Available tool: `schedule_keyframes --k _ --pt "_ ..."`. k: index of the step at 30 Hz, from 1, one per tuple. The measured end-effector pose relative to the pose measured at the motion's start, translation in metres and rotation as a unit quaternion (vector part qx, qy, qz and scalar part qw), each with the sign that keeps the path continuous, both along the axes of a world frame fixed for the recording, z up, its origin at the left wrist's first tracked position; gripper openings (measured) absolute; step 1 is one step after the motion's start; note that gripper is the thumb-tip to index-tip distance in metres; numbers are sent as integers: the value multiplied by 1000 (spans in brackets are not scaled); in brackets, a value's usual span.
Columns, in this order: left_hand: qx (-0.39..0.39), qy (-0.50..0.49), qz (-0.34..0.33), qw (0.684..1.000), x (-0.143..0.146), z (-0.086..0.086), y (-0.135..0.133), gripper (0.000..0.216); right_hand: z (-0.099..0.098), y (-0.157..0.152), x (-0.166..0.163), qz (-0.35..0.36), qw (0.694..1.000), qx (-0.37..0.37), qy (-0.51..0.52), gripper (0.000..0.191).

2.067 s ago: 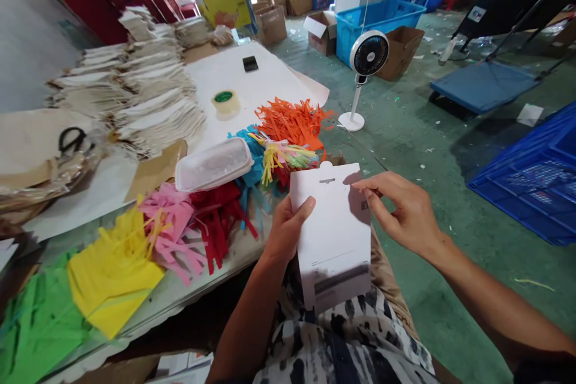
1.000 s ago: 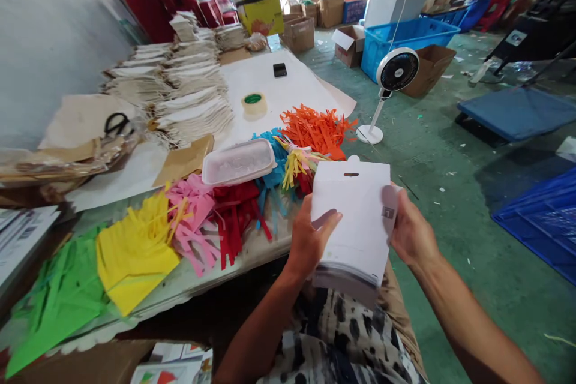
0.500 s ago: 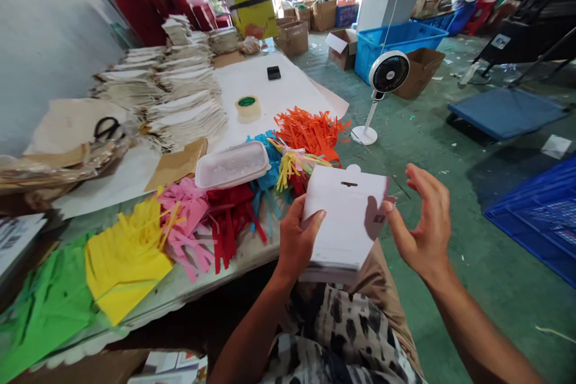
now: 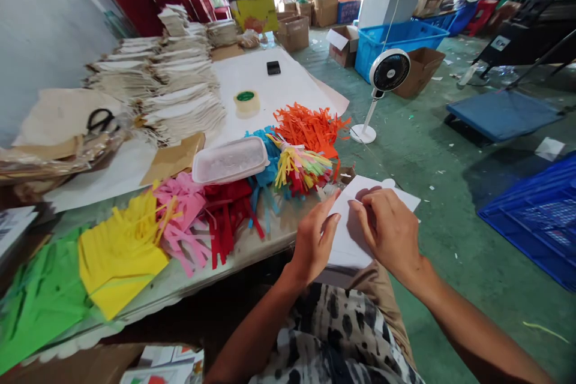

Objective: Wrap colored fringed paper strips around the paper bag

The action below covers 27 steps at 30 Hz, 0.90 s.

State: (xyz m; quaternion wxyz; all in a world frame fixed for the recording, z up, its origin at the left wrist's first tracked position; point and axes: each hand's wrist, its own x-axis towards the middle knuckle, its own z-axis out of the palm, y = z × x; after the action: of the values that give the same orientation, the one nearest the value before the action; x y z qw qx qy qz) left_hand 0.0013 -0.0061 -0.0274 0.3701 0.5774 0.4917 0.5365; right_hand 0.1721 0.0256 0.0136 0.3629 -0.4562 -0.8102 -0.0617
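Note:
A flat white cardboard box (image 4: pixel 346 246) with a small rounded tab rests tilted over my lap. My left hand (image 4: pixel 315 240) is at its left edge, fingers stretched out and thumb apart, not wrapped round it. Over the box's upper part is my right hand (image 4: pixel 391 231), its fingers curled in towards the thumb; whether anything is between them is hidden. Just beyond, on the table, lie a multicoloured paper tassel bundle (image 4: pixel 301 165) and orange paper fringe (image 4: pixel 310 129).
Red, pink (image 4: pixel 180 204), yellow (image 4: pixel 121 252) and green fringed paper line the table edge beside a lidded plastic container (image 4: pixel 230 160). Behind are a tape roll (image 4: pixel 246 103), scissors (image 4: pixel 102 121) and paper stacks (image 4: pixel 180 108). A fan (image 4: pixel 389 72) and blue crate (image 4: pixel 535 216) stand right.
My right hand has come in from the right onto the white box. My left hand has loosened its grip on the box, which now lies lower and turned to the right.

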Motion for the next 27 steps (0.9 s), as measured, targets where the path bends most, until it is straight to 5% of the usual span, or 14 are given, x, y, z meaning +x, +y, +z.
schedule_keyframes --k 5,11,22,27 --pt "8 46 -51 998 2 -7 -4 66 1 9 -4 60 995 -72 25 25" --pt "-44 22 -20 999 -6 -17 -18 73 -11 26 -32 120 975 -177 65 29" --pt "-132 -121 172 969 -93 -13 -48 45 -37 50 -172 228 950 -189 -96 45" --pt "-150 -207 174 951 -121 -24 -44 44 -45 50 -205 224 948 -182 -134 47"
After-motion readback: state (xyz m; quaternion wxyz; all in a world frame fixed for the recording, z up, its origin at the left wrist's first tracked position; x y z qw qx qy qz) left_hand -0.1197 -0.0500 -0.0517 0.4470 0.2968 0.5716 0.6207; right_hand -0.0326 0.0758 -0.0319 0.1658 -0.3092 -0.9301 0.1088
